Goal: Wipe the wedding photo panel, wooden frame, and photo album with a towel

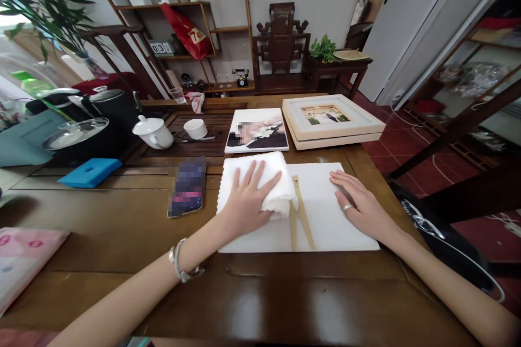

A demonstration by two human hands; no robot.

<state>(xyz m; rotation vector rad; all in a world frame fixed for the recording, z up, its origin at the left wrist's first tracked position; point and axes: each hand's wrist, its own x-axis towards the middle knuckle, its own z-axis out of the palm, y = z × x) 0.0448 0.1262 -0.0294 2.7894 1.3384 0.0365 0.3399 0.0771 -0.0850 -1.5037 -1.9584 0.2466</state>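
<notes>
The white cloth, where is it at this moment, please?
In the head view, the white cloth lies under the left hand, over the left part of the white panel, right of the phone.

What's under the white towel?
The flat white panel seems to go on beneath the white towel, since its surface shows along the towel's near edge. The left hand lies spread on top. Anything else the towel covers can't be seen.
</notes>
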